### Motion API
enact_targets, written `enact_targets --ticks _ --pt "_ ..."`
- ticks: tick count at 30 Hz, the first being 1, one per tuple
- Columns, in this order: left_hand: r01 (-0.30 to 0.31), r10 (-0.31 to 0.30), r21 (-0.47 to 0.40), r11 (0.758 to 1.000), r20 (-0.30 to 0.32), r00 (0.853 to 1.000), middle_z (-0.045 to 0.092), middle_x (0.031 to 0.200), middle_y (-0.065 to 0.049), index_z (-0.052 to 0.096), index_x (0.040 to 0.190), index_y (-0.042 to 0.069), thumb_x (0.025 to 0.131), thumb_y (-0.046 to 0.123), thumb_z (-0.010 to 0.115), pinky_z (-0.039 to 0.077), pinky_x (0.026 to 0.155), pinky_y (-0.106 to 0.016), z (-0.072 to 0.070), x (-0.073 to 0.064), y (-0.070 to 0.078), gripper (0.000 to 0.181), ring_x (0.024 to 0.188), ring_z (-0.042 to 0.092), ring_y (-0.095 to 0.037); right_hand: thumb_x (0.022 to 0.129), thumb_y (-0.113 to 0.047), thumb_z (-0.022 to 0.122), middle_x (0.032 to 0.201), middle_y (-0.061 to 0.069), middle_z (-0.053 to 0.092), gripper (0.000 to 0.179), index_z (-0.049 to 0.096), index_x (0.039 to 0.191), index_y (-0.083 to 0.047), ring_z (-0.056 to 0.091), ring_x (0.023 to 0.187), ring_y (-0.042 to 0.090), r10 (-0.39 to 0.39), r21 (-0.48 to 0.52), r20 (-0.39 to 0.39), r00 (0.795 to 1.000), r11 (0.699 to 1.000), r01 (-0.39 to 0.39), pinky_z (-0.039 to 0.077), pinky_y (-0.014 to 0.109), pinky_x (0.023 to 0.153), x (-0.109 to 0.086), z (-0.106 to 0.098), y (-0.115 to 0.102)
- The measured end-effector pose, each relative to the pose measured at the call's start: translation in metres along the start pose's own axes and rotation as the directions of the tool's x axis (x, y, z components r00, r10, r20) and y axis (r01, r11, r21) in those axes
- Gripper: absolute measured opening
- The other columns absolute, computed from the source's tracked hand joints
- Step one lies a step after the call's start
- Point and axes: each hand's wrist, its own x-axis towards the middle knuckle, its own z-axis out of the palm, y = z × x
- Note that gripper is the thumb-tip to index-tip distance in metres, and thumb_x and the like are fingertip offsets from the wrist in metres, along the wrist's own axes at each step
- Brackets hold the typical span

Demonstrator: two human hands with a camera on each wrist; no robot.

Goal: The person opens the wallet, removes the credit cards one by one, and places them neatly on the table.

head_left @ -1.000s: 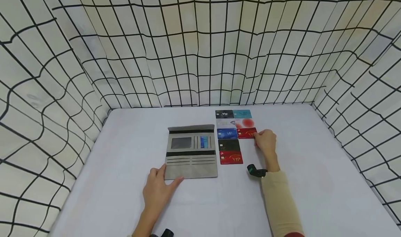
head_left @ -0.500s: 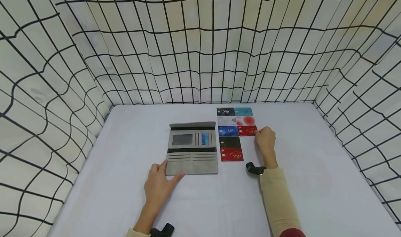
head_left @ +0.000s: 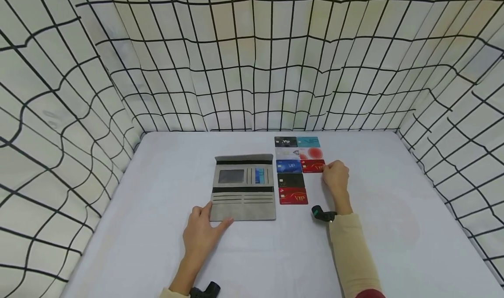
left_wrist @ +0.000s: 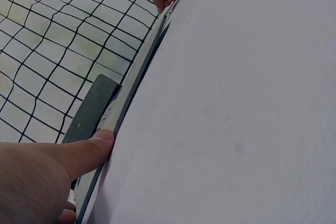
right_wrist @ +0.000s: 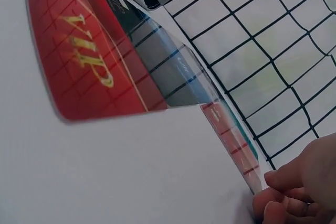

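Observation:
A grey wallet [head_left: 243, 210] lies unfolded on the white table, with slots, a dark window pocket and a blue card showing inside. My left hand [head_left: 199, 239] touches its near left corner, thumb on the front edge and fingers along the left side. In the left wrist view the thumb [left_wrist: 89, 153] lies straight against the wallet's edge. My right hand [head_left: 337, 177], fingers curled, pinches the right end of a red VIP card [head_left: 311, 166]. That card lies flat in the right column of a card layout beside the wallet; fingertips hide its end.
Other cards lie edge to edge: a black Vip card [head_left: 285, 141], a teal card [head_left: 308, 141], a blue card [head_left: 288, 166], a dark card [head_left: 291, 180] and a nearer red VIP card [head_left: 293, 196] among them. Black-gridded white walls [head_left: 260, 83] enclose the table [head_left: 165, 180].
The head view has shifted slightly. Both hands keep their places at the wallet and the red card, and the cards lie as before.

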Motion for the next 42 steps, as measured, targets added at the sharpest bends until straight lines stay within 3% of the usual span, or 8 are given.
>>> enact_targets --ticks 8,17,22,28,42 --pt "0.003 -0.003 -0.005 1.000 0.003 1.000 0.050 0.099 -0.012 0.055 0.140 -0.001 0.078 0.059 0.077 0.036 0.058 -0.028 0.000 -0.002 0.002 0.089 0.077 0.043 -0.018 0.102 -0.021 0.052 0.097 0.026 0.069 0.034 0.064 0.113 0.010 0.066 0.073 0.030 -0.066 0.084 -0.046 0.997 0.994 0.070 0.053 0.031 0.061 -0.011 0.001 -0.020" --pt "-0.007 0.007 0.001 1.000 -0.031 0.999 0.051 0.098 -0.012 0.056 0.139 0.000 0.077 0.058 0.079 0.036 0.058 -0.028 -0.002 -0.002 0.002 0.088 0.077 0.043 -0.019 0.102 -0.021 0.053 0.093 0.023 0.070 0.033 0.065 0.113 0.007 0.066 0.071 0.028 -0.168 0.116 0.008 0.986 0.979 0.166 0.057 0.032 0.063 -0.023 0.015 -0.053" --pt "-0.011 0.011 0.003 1.000 -0.021 1.000 0.053 0.100 -0.013 0.056 0.139 -0.001 0.077 0.058 0.078 0.037 0.057 -0.029 -0.002 -0.002 0.001 0.088 0.078 0.044 -0.019 0.100 -0.021 0.058 0.094 0.020 0.069 0.029 0.065 0.112 0.005 0.063 0.077 0.028 -0.251 0.129 0.013 0.968 0.960 0.247 0.057 0.037 0.070 -0.031 0.024 -0.062" --pt "-0.011 0.011 -0.006 1.000 -0.019 1.000 0.052 0.100 -0.013 0.056 0.139 -0.001 0.077 0.058 0.078 0.037 0.057 -0.029 -0.001 -0.001 0.000 0.088 0.078 0.045 -0.019 0.098 -0.021 0.062 0.102 0.017 0.068 0.027 0.064 0.114 0.000 0.063 0.086 0.026 -0.345 0.150 0.086 0.935 0.932 0.330 0.058 0.039 0.080 -0.040 0.039 -0.074" --pt "-0.012 0.012 -0.016 1.000 -0.029 1.000 0.051 0.098 -0.012 0.057 0.138 0.000 0.076 0.057 0.079 0.036 0.057 -0.029 -0.001 -0.002 0.001 0.087 0.076 0.043 -0.018 0.095 -0.022 0.068 0.089 0.011 0.064 0.030 0.062 0.116 -0.001 0.056 0.075 0.019 -0.405 0.181 0.218 0.888 0.911 0.371 0.051 0.028 0.066 -0.054 0.066 -0.102"
